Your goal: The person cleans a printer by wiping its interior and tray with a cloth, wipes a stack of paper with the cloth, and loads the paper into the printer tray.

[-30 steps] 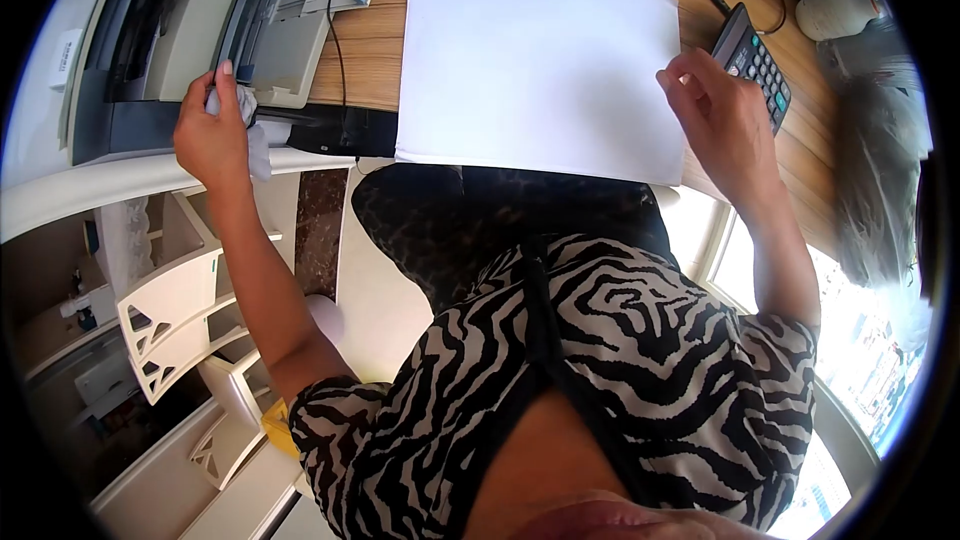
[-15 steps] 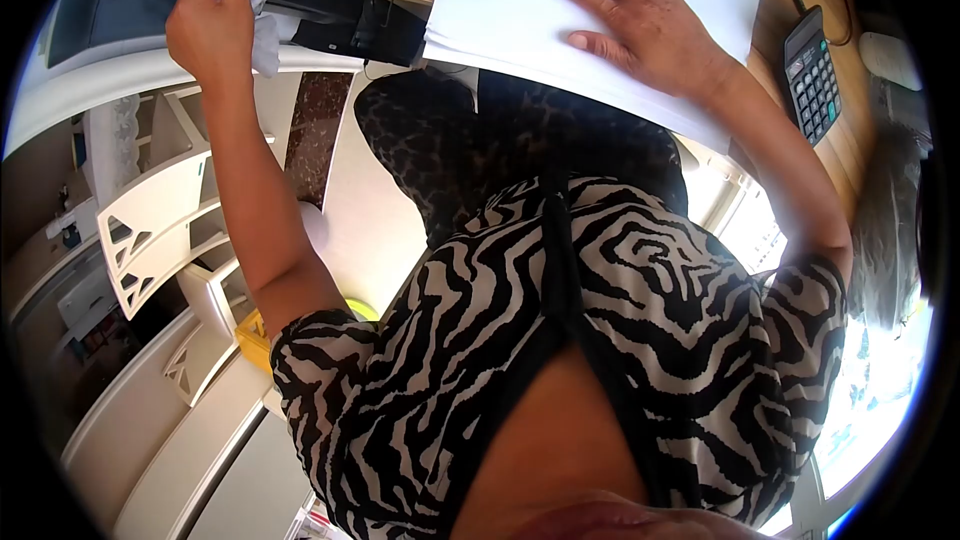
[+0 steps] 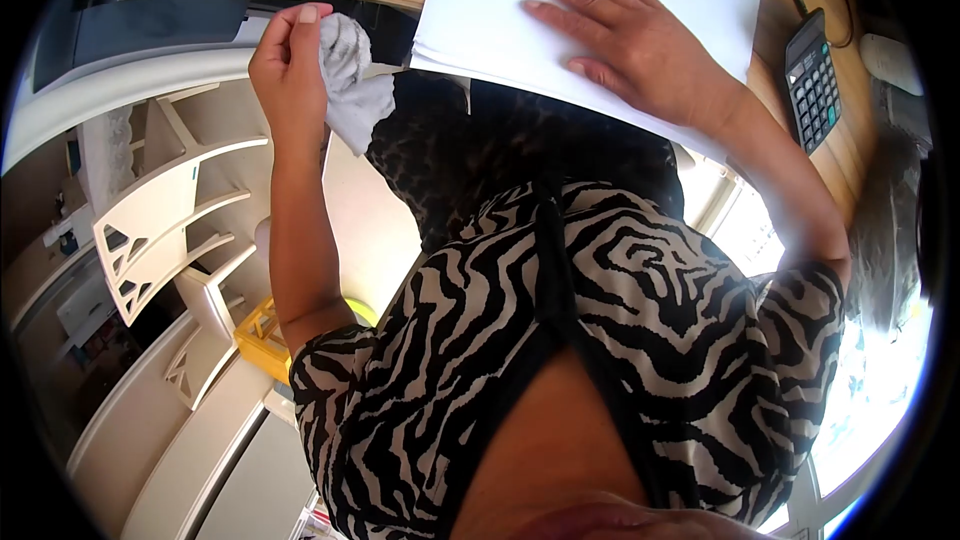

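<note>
Pinching the cloth (image 3: 362, 108) with thumb and fingers, the left hand (image 3: 290, 65) was left of the paper (image 3: 480, 15), close to its near left corner. Its grip was closed on one end. The cloth lay between that hand and the paper, and its long, loose part hung down toward the lap. The left hand was much nearer the cloth. The right hand (image 3: 640, 52) lay on the paper, fingers spread, gripping nothing. The calculator (image 3: 814, 85) was right of the paper, and the printer (image 3: 150, 25) was left of it.
</note>
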Available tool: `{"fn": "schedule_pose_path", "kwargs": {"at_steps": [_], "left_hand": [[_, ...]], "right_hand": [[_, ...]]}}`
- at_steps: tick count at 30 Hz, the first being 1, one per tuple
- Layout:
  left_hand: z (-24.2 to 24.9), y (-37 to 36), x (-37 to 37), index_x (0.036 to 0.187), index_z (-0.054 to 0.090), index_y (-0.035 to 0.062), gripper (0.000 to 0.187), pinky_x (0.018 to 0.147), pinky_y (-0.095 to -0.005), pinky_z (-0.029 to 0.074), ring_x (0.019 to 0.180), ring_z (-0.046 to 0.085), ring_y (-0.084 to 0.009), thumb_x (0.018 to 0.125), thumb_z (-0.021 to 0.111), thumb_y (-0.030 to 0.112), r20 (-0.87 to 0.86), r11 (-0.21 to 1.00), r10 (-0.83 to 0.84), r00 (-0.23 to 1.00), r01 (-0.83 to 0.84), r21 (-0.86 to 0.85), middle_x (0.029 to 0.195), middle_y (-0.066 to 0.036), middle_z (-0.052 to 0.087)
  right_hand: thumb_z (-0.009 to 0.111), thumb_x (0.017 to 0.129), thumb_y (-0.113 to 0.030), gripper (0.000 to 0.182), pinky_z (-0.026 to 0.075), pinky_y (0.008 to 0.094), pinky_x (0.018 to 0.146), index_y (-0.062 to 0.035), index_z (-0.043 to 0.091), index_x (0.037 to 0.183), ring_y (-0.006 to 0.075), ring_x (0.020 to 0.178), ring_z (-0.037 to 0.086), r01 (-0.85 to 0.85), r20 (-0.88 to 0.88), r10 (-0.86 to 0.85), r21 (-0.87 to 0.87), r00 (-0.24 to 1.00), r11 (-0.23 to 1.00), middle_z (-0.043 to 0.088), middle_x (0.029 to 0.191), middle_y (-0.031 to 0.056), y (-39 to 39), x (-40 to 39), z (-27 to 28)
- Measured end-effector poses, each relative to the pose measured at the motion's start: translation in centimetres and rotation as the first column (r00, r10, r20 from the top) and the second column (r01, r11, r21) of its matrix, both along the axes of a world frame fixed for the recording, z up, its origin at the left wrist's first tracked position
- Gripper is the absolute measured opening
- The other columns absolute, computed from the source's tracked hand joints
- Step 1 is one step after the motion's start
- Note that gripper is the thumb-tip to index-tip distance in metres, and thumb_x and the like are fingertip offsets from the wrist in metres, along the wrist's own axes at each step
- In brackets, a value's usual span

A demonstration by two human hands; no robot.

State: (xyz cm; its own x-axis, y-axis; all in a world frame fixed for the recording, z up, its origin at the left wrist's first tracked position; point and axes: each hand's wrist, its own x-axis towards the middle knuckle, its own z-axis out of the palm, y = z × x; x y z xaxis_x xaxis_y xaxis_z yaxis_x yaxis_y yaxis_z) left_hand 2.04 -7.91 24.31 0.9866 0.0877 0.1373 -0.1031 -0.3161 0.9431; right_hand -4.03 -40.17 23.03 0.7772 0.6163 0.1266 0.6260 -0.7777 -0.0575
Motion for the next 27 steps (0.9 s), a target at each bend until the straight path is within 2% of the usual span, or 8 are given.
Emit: {"fn": "schedule_pose_path", "kwargs": {"at_steps": [2,5,8,10,15,19,21,27], "left_hand": [[-0.8,0.1,0.0,0.100,0.070,0.0018,0.021,0.067,-0.0185,0.037,0.074,0.047,-0.0024,0.098,0.061,0.021,-0.029,0.994,-0.084,0.996,0.086,0.072,0.082,0.004,0.061],[0.0,0.1,-0.4,0.108,0.068,0.0032,0.027,0.069,-0.0192,0.041,0.078,0.053,-0.0050,0.102,0.054,0.026,-0.164,0.974,-0.154,0.974,0.178,0.141,0.084,0.002,0.061],[2.6,-1.0,-0.7,0.117,0.064,0.0050,0.038,0.073,-0.0216,0.047,0.083,0.058,-0.0095,0.104,0.046,0.035,-0.392,0.899,-0.143,0.909,-0.046,-0.435,0.096,-0.002,0.062],[4.2,-0.2,-0.3,0.131,0.053,0.0048,0.045,0.091,-0.0368,0.051,0.097,0.061,-0.0180,0.102,0.043,0.038,-0.365,0.705,-0.229,0.902,-0.105,-0.701,0.119,-0.009,0.060],[7.1,-5.9,-0.2,0.134,0.048,0.0021,0.043,0.100,-0.0394,0.047,0.109,0.060,-0.0240,0.099,0.049,0.028,-0.187,0.735,-0.194,0.963,0.017,-0.678,0.122,-0.011,0.059],[4.0,-14.0,-1.3,0.135,0.047,-0.0006,0.042,0.091,-0.0330,0.049,0.107,0.060,-0.0206,0.095,0.057,0.008,0.113,0.773,-0.621,0.776,0.630,-0.073,0.118,-0.013,0.059],[2.1,-18.9,-1.5,0.136,0.047,-0.0024,0.045,0.105,-0.0405,0.044,0.121,0.052,-0.0362,0.092,0.055,0.001,0.296,0.638,-0.770,0.565,0.670,0.381,0.132,-0.021,0.051],[-1.9,-23.6,0.4,0.142,0.047,0.0066,0.050,0.113,-0.0389,0.038,0.133,0.047,-0.0283,0.092,0.053,0.000,0.219,0.400,-0.889,0.401,0.452,0.797,0.143,-0.012,0.049]], "right_hand": [[0.060,0.095,-0.025,0.035,0.031,0.0425,0.119,-0.0140,0.063,0.128,0.0196,0.136,0.047,-0.130,-0.011,0.135,0.175,0.991,0.976,0.056,0.140,0.0047,-0.5,-0.2,1.2],[0.062,0.094,-0.021,0.030,0.037,0.0430,0.116,-0.0102,0.068,0.121,0.0244,0.126,0.056,-0.109,-0.093,0.146,0.320,0.985,0.941,0.068,0.123,0.0085,-2.0,-1.1,2.8],[0.062,0.093,-0.022,0.035,0.036,0.0439,0.116,-0.0094,0.065,0.126,0.0256,0.128,0.054,0.047,-0.020,-0.044,0.243,0.999,0.969,0.065,0.128,0.0087,-3.9,-2.6,4.4],[0.061,0.094,-0.039,0.065,0.029,0.0464,0.119,-0.0128,0.039,0.149,0.0279,0.143,0.035,0.335,-0.058,-0.332,0.062,0.942,0.940,0.044,0.150,0.0103,-5.2,-4.1,4.0],[0.044,0.090,-0.071,0.092,0.020,0.0455,0.122,-0.0162,0.015,0.158,0.0250,0.151,0.014,0.568,-0.010,-0.571,-0.099,0.821,0.817,0.018,0.163,0.0074,-8.0,-6.5,0.3],[0.043,0.091,-0.070,0.091,0.020,0.0463,0.122,-0.0109,0.020,0.156,0.0295,0.150,0.016,0.549,-0.020,-0.549,-0.008,0.835,0.836,0.021,0.161,0.0133,-7.5,-6.5,-0.5],[0.044,0.093,-0.068,0.089,0.020,0.0469,0.121,-0.0050,0.025,0.154,0.0326,0.149,0.018,0.517,0.016,-0.517,0.017,0.856,0.856,0.023,0.160,0.0172,-7.9,-6.5,-0.6],[0.041,0.094,-0.067,0.089,0.019,0.0469,0.121,0.0011,0.029,0.151,0.0356,0.149,0.020,0.533,0.002,-0.533,-0.018,0.846,0.846,0.025,0.157,0.0231,-7.7,-6.6,0.0]]}}
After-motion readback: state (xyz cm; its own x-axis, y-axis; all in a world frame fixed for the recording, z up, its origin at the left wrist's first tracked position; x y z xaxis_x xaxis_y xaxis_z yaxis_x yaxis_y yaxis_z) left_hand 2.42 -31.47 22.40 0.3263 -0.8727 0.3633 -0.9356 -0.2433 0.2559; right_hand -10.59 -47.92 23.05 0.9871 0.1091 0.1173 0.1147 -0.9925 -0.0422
